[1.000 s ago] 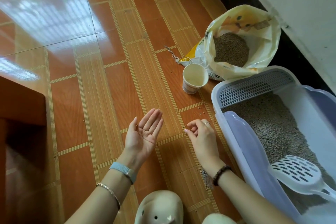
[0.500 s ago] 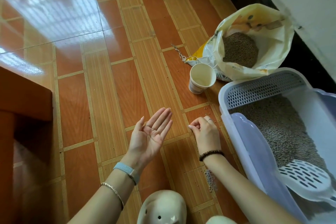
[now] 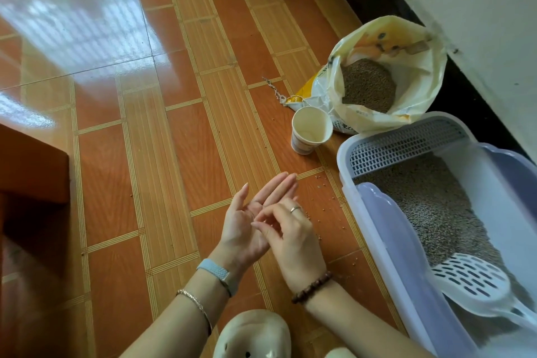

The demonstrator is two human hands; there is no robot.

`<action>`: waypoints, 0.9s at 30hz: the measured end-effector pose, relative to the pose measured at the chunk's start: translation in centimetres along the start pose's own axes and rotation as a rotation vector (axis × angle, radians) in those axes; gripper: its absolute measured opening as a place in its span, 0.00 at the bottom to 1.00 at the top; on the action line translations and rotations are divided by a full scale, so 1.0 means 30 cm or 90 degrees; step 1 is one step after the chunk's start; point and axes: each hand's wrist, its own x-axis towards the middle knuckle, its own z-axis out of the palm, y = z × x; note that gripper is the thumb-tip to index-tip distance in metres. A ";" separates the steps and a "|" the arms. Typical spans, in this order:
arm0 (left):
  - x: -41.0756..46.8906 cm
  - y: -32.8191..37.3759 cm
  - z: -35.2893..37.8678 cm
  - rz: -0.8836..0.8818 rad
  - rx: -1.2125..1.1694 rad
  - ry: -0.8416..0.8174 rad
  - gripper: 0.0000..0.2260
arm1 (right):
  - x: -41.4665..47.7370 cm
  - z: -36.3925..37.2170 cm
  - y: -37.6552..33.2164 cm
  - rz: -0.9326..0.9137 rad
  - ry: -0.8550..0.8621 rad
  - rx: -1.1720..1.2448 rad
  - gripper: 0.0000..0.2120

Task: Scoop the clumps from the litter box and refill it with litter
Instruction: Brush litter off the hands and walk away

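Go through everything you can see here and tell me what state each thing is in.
Litter bag: open at the top, litter inside.
Paper cup: standing upright, looks empty.
Litter box: uncovered, holds litter.
Scoop: lying in the litter box, not held.
Left hand: open, palm up.
Right hand: fingers pinched together over the left palm; any contents too small to see.
Loose granules: scattered beside the litter box.

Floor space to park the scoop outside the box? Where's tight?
Free: the wide floor between the wooden furniture and the paper cup, ahead of the left hand. Crowded: cup, litter bag and litter box corner bunch together; stray granules dot the strip between the right hand and the box.
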 end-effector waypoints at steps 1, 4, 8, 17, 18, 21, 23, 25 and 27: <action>0.002 -0.001 0.000 -0.005 0.003 -0.007 0.29 | 0.000 -0.005 0.005 0.007 -0.005 0.004 0.06; 0.004 0.004 0.002 -0.013 -0.017 -0.030 0.28 | 0.004 -0.028 0.013 0.028 -0.005 0.032 0.08; 0.002 0.017 -0.001 -0.004 -0.025 -0.008 0.27 | 0.005 -0.064 0.031 0.057 0.043 0.044 0.12; -0.007 0.073 -0.034 0.047 -0.030 0.026 0.28 | -0.041 -0.136 0.186 0.235 0.054 -0.017 0.09; -0.008 0.079 -0.038 0.049 -0.021 0.031 0.29 | -0.045 -0.137 0.201 0.251 0.045 -0.025 0.08; -0.015 0.095 -0.048 0.060 -0.002 0.049 0.29 | -0.045 -0.125 0.228 0.269 0.015 -0.052 0.07; -0.021 0.107 -0.054 0.064 0.003 0.054 0.30 | -0.030 -0.109 0.235 0.257 0.003 -0.064 0.07; -0.028 0.121 -0.063 0.072 0.017 0.059 0.31 | -0.007 -0.091 0.240 0.245 -0.010 -0.075 0.07; -0.035 0.135 -0.072 0.076 0.033 0.054 0.32 | 0.018 -0.072 0.243 0.241 -0.027 -0.086 0.07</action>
